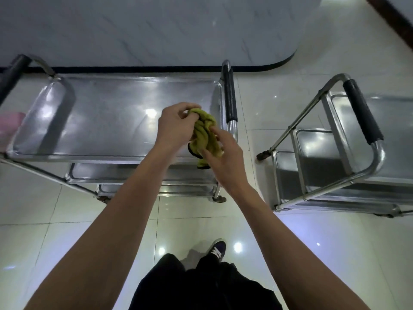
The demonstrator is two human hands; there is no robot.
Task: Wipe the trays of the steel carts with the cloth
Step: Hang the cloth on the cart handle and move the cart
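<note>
A crumpled yellow-green cloth hangs between both hands above the right end of the top tray of a steel cart. My left hand grips the upper bunch of the cloth with curled fingers. My right hand pinches its lower part from the right. The cloth's lower end dangles past the tray's front rim. A second steel cart with stacked trays stands to the right.
A pink cloth lies at the left edge beside the first cart. Black-padded handles stand at the cart ends. A grey marble counter runs behind the carts. Glossy white floor tiles lie all around, with my shoe below.
</note>
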